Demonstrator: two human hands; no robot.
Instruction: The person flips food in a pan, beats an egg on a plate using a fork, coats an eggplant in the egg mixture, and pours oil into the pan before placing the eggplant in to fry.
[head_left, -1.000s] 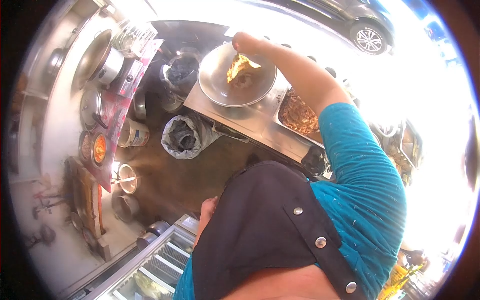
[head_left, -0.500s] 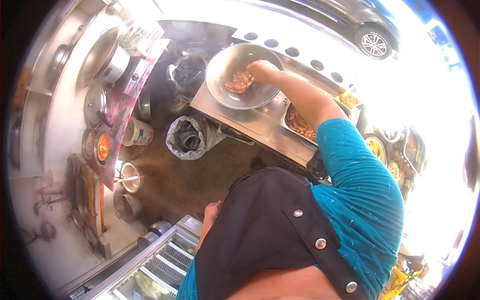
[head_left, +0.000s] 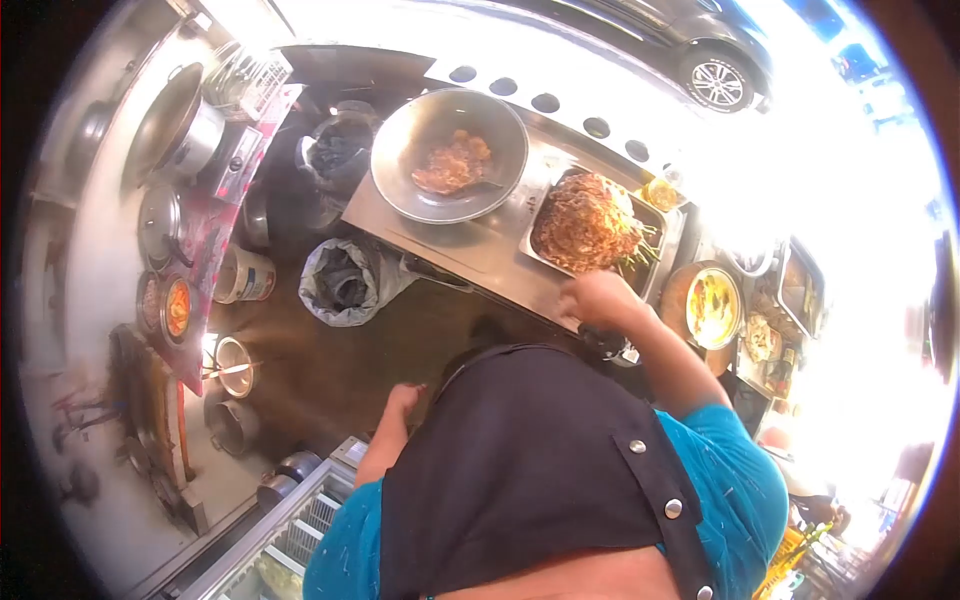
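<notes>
My right hand (head_left: pixel 604 300) is over the counter's front edge, just below a metal tray (head_left: pixel 537 255) heaped with brown shredded meat (head_left: pixel 588 222). Its fingers bend downward and are blurred, so their grip is unclear. Green stalks (head_left: pixel 642 250) stick out at the tray's right end. To the left stands a wide metal bowl (head_left: pixel 400 190) holding a smaller portion of brown meat (head_left: pixel 455 163). My left hand (head_left: pixel 405 398) hangs low beside the apron, its fingers curled in and nothing visible in them.
A lined bin (head_left: pixel 318 290) stands on the floor before the steel counter (head_left: pixel 450 240). Right of the tray is a pot with yellow contents (head_left: pixel 713 305). At left, a side table (head_left: pixel 215 300) bears pots and bowls. A glass-topped case (head_left: pixel 300 530) is near my left side.
My right hand has left the meat in the bowl and moved right and toward me, to the tray's front. The whole heaped tray now shows. My view has shifted a little.
</notes>
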